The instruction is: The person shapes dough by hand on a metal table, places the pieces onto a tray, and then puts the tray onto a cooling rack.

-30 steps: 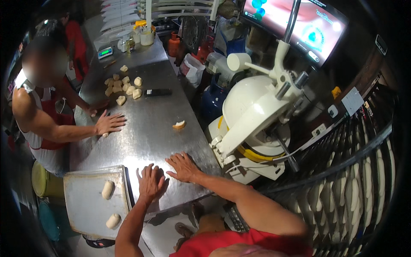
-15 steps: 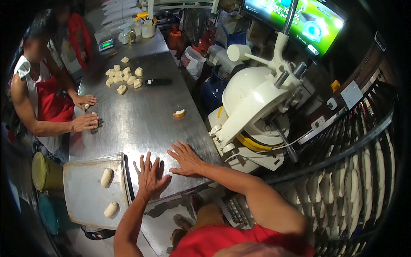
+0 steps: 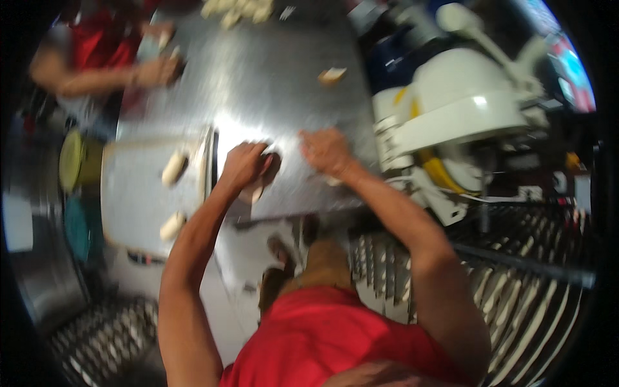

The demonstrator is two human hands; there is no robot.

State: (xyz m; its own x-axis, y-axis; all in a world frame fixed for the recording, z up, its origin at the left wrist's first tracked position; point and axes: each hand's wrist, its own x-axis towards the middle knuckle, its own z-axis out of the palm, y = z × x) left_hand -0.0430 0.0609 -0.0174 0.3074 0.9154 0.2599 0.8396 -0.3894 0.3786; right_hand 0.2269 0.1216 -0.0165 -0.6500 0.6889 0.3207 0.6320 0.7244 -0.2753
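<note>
My left hand (image 3: pixel 247 162) is curled at the near part of the steel table, beside the tray. A pale bit of dough (image 3: pixel 256 193) shows under its near side. To the right my right hand (image 3: pixel 326 152) is also curled, fingers bent in, with another pale bit of dough (image 3: pixel 333 181) at its heel. Both hands seem closed over these pieces, but motion blur and the hands hide most of the dough. On the metal tray (image 3: pixel 132 193) at the left lie two dough rolls, a far one (image 3: pixel 173 168) and a near one (image 3: pixel 172 226).
A co-worker's hand (image 3: pixel 158 69) presses on the table (image 3: pixel 258 77) at the far left. Dough pieces (image 3: pixel 238 9) are heaped at the far end; a bread piece (image 3: pixel 332 75) lies nearer. A white machine (image 3: pixel 464 90) stands right of the table, with dough-filled racks (image 3: pixel 516 309) nearer me.
My hands went from flat and spread to curled, and pale dough now shows beneath them. The view has tipped down toward me. Both rolls still lie on the tray.
</note>
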